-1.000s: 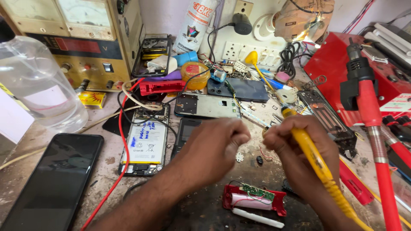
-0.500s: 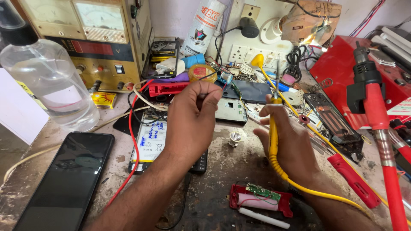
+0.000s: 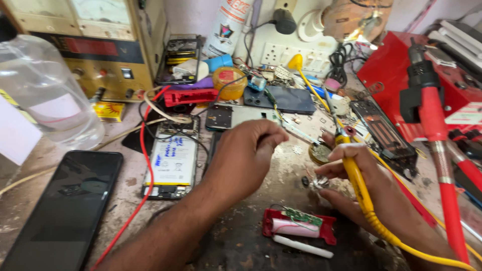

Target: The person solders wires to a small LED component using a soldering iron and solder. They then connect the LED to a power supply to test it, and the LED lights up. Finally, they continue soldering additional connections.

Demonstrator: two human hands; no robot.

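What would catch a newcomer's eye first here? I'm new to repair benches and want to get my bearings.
Probably the two hands at the centre: the right hand grips a yellow soldering iron, while the left hand is raised with fingertips pinched together. Just below them lies a small red holder with a green circuit board. At the right edge stands a bright red tool, and an opened phone lies left of centre.

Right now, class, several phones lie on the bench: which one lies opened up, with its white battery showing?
The opened phone just left of the left hand, red wire beside it. The black phone at lower left shows only a dark, closed screen.
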